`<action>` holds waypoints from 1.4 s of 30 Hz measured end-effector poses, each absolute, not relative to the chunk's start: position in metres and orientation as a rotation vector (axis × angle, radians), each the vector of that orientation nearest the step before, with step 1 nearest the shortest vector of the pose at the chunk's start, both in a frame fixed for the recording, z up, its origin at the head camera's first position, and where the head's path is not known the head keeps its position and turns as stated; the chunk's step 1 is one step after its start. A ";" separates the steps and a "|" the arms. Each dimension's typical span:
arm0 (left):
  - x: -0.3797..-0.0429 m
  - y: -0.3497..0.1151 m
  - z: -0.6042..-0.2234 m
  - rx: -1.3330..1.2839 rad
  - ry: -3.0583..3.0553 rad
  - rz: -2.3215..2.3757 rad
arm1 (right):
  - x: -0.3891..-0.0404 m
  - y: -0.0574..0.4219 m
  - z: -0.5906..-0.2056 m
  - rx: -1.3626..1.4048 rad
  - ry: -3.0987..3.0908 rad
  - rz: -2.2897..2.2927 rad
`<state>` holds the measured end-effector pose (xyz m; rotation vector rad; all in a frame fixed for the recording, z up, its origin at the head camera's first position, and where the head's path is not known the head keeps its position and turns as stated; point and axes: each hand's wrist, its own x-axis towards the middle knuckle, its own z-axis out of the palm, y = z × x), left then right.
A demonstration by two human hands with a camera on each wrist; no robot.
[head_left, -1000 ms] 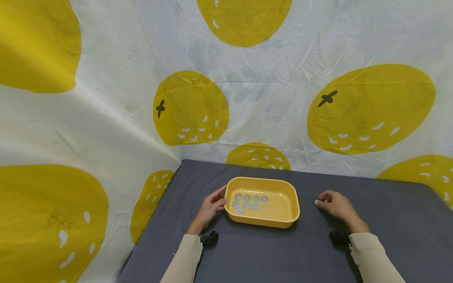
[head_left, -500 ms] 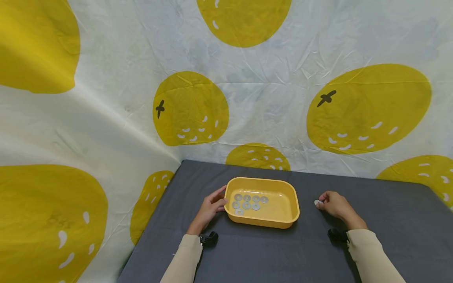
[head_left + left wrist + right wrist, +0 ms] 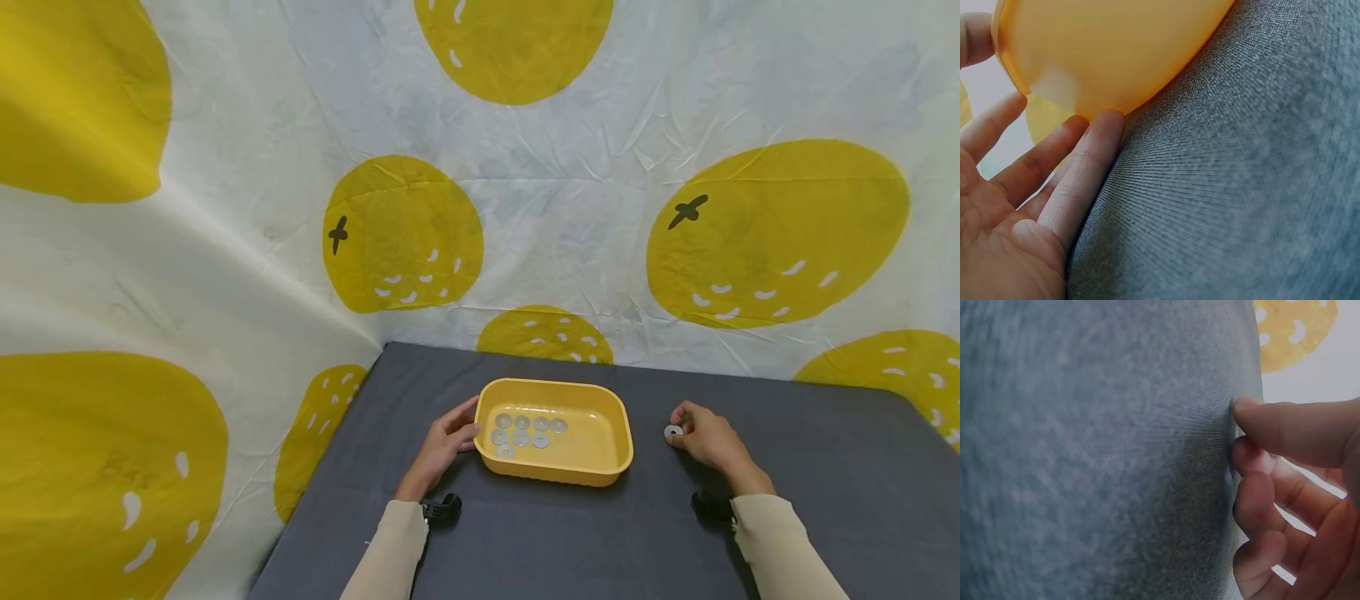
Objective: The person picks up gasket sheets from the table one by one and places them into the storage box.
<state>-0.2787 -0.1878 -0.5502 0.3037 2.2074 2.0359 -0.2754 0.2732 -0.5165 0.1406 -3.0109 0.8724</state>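
A shallow yellow tray sits on the grey cloth, with several flat metal washers grouped in its left half. My left hand rests against the tray's left end. In the left wrist view its fairly straight fingers touch the outer wall, and the thumb is at the rim. Right of the tray, my right hand pinches a single washer at the cloth between thumb and forefinger. In the right wrist view the thumb and bent fingers meet low at the cloth; the washer is barely visible there.
Grey cloth covers the table. Behind it and to the left hangs a white curtain printed with large yellow fruit. A dark device is strapped to the left wrist, and another to the right wrist.
The washer in my right hand shows more of its flat face and hole now. My right hand has shifted very slightly left; the left hand and tray stay put.
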 end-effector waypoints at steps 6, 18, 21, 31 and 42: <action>-0.278 -0.188 -0.551 0.301 2.214 2.033 | -0.272 0.271 -0.517 0.179 -3.006 0.935; -0.278 -0.190 -0.553 0.314 2.198 2.037 | -0.272 0.259 -0.506 0.134 -2.959 1.143; -0.278 -0.190 -0.552 0.314 2.196 2.039 | -0.272 0.254 -0.500 0.168 -2.929 1.159; -0.279 -0.189 -0.550 0.313 2.198 2.049 | -0.270 0.233 -0.476 0.194 -2.867 1.102; -0.281 -0.189 -0.552 0.314 2.210 2.032 | -0.267 0.205 -0.465 0.328 -2.788 1.046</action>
